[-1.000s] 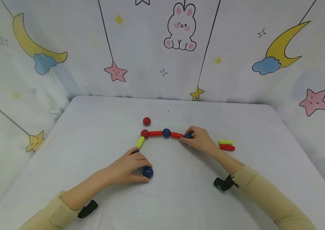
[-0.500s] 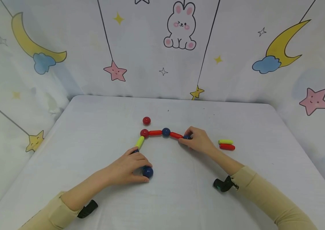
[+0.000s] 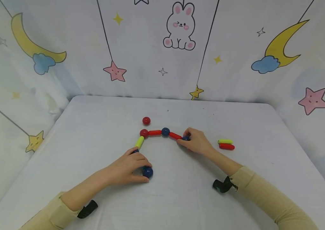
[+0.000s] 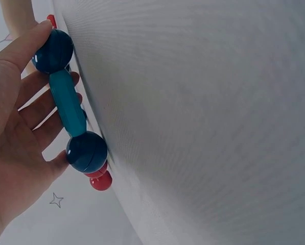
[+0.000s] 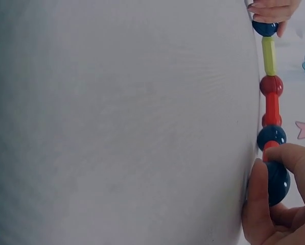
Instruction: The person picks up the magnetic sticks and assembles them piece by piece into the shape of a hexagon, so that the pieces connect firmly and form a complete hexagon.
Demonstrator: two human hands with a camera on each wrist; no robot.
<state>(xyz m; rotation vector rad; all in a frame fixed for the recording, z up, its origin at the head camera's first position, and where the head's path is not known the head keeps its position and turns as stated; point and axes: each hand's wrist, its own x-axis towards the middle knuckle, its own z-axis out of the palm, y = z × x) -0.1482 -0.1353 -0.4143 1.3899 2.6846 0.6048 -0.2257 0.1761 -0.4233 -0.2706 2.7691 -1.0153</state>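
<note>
A chain [image 3: 155,132] of balls and rods bends across the table [image 3: 179,198] between two grips: the right hand [image 3: 198,141] pinches the end ball [image 3: 186,138], the left hand [image 3: 128,167] holds the other end. The end ball has just shifted slightly inward, bending the chain more, so its joints seemingly turn without parting. Beyond the grips sits a loose red ball [image 3: 146,120]; right of them, two loose rods [image 3: 227,146].

Facing me, a white fabric backdrop [image 3: 145,41] bears a printed white rabbit with pink inner ears [image 3: 180,32]. I see yellow crescent moons [image 3: 275,46] on either side of the rabbit, smiling pink five-pointed stars [image 3: 115,71] lower than it, and a white cloth-covered table [image 3: 177,198] beneath.
</note>
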